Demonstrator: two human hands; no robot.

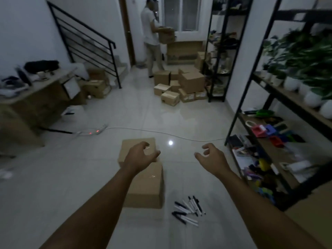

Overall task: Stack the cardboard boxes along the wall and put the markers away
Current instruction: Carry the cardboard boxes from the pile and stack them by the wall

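Observation:
Two plain cardboard boxes sit on the white tiled floor in front of me, a nearer box [146, 187] and a farther box [133, 146] touching it. My left hand [140, 157] hovers above them with loosely curled fingers, holding nothing. My right hand [212, 157] hangs over bare floor to the right, also loosely curled and empty. Several black-and-white markers [188, 209] lie scattered on the floor right of the nearer box. A pile of several more cardboard boxes [179, 85] lies farther away by the back wall.
A person [152, 36] at the back holds a box beside a taller box stack [183, 53]. Black shelving [273, 141] with plants and coloured items lines the right. A desk [36, 97] stands left, stairs behind it. A white cable [161, 132] and power strip cross the floor.

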